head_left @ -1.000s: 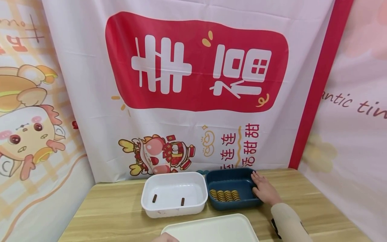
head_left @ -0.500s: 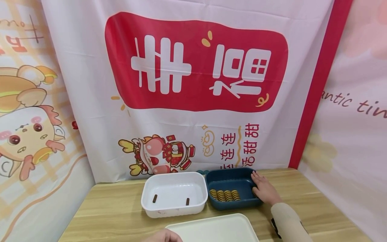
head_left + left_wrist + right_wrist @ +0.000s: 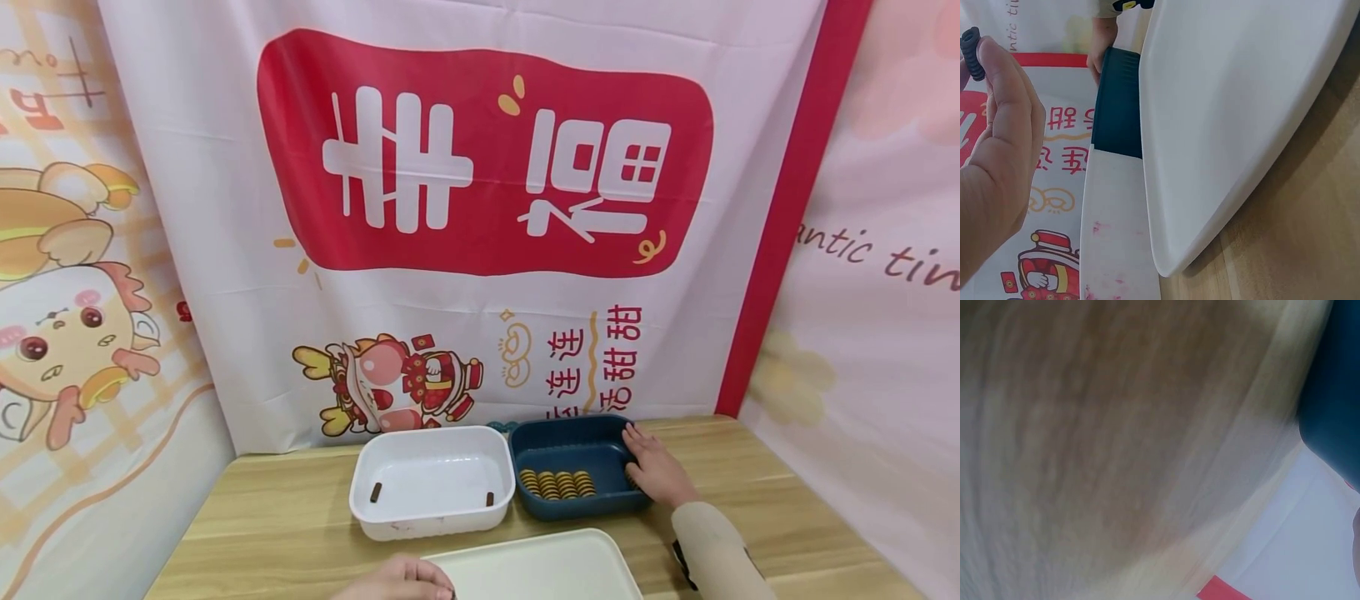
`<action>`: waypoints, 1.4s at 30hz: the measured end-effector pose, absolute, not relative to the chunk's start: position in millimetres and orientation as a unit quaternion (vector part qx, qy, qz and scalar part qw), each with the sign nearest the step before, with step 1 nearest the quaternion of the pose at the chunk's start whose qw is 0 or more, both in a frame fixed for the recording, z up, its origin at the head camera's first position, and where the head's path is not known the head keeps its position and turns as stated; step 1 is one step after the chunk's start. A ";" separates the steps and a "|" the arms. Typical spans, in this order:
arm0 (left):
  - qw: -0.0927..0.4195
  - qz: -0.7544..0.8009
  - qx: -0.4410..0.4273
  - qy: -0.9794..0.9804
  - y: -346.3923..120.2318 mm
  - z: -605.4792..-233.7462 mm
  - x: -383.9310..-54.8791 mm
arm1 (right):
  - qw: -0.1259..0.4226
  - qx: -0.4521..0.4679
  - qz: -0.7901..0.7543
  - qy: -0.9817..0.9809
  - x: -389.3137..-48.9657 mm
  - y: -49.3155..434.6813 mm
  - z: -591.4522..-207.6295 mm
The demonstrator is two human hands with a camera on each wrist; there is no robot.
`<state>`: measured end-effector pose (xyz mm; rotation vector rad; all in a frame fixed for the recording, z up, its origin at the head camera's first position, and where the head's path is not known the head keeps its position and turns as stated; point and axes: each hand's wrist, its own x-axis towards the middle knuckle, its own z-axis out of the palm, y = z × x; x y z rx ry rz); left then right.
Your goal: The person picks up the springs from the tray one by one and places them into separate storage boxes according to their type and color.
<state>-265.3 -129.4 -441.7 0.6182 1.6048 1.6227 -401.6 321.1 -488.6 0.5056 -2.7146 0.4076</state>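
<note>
My left hand (image 3: pixel 401 579), low in the head view beside the cream tray (image 3: pixel 540 567), pinches a short dark spiral-ridged stick (image 3: pixel 971 54) between thumb and fingertips. Two short brown sticks lie in the white basin (image 3: pixel 435 528), one at the left (image 3: pixel 376 492) and one near the right wall (image 3: pixel 490 499). My right hand (image 3: pixel 660 471) rests on the right rim of the dark blue basin (image 3: pixel 573 507), its fingers lying straight over the edge. Rows of round sandwich cookies (image 3: pixel 557 485) stand in that basin, and more cookies (image 3: pixel 631 477) show beside the hand, partly hidden by it.
The two basins stand side by side at the back of the wooden table (image 3: pixel 247 533), against a hanging printed cloth (image 3: pixel 247 350). The cream tray lies in front of them. Printed cloths also hang at both sides.
My left hand has risen further into view from the bottom edge, leftward of the tray. In the white basin the right stick has shifted right and the left one slightly left. The right hand stays put.
</note>
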 end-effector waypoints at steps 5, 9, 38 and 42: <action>0.364 0.651 0.243 0.620 -131.1 -438.7 -268.0 | 0.173 0.179 0.143 -0.958 -402.9 322.0 -490.5; 0.374 0.657 0.229 0.613 -133.3 -437.8 -270.3 | 0.169 0.175 0.143 -0.959 -404.8 323.5 -492.5; 0.154 0.655 0.070 0.736 -158.0 -431.8 -345.3 | 0.176 0.179 0.143 -0.957 -403.1 321.3 -488.4; 0.134 0.629 0.056 0.764 -155.2 -431.7 -352.7 | 0.166 0.170 0.148 -0.960 -404.0 321.2 -489.4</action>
